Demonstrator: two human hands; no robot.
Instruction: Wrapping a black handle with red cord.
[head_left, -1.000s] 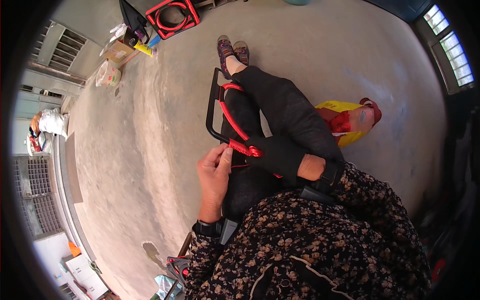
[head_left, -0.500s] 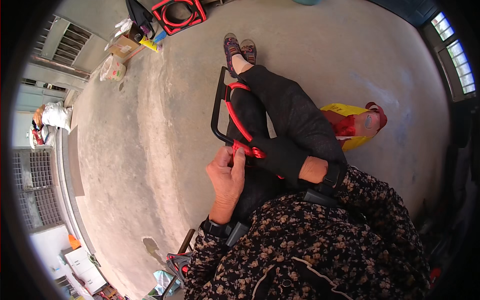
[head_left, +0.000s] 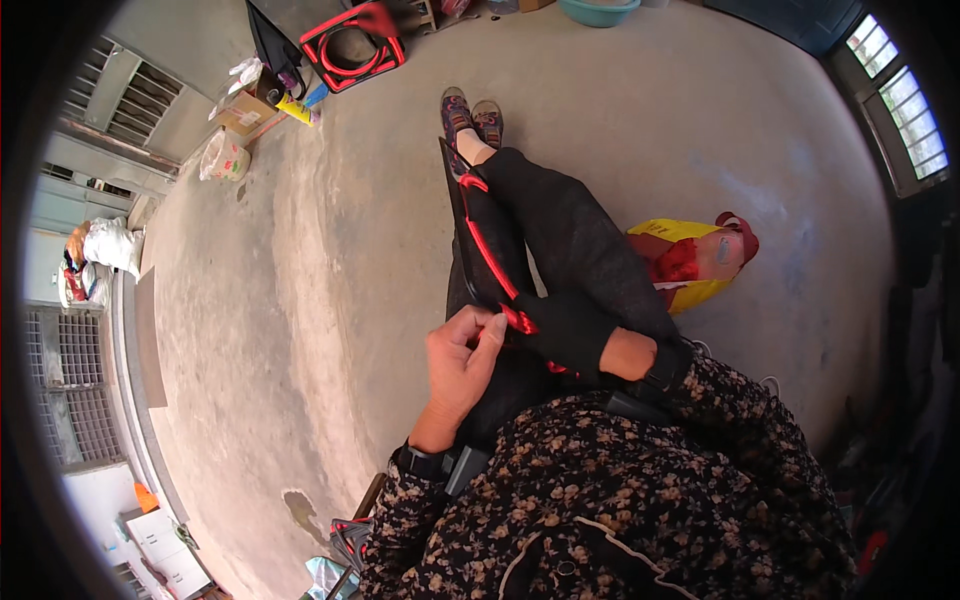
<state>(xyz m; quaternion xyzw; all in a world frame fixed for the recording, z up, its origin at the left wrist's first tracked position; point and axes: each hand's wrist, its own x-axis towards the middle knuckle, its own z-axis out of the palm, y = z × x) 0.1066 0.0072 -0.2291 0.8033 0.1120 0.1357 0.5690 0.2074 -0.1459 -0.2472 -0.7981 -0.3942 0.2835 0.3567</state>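
Pinching the red strap (head_left: pixel 492 262) in our left hand (head_left: pixel 458 365), fingers closed on it; our gloved right hand (head_left: pixel 566 333) grips it alongside, strap running away toward our shoes (head_left: pixel 472 116).

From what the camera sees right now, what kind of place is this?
Probably a bare workshop or storage yard. The floor is rough concrete, boxes and bags lie along the wall, and a finished red-and-black frame sits nearby. The left hand and gloved right hand work red cord.
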